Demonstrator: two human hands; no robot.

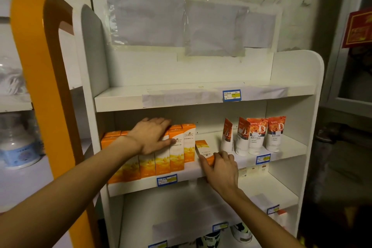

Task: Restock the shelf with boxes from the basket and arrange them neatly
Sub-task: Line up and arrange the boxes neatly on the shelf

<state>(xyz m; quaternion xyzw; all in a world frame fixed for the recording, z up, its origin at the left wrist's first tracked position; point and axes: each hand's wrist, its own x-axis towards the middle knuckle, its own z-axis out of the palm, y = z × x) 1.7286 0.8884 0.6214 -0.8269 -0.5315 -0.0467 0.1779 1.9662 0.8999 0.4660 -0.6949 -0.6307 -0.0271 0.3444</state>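
Left hand (150, 137) lies flat, fingers straight, against the upright orange-and-white boxes (177, 147) on the middle shelf (201, 173). Right hand (220, 167) grips a lying box (204, 150) beside that row. Box print is unreadable. Tubes (259, 135) further right show a large "D"

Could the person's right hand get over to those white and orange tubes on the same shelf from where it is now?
Probably yes. The right hand holds a lying orange box just left of the tubes, on the same middle shelf. Nothing stands between them, though it would likely need to let go of the box first.
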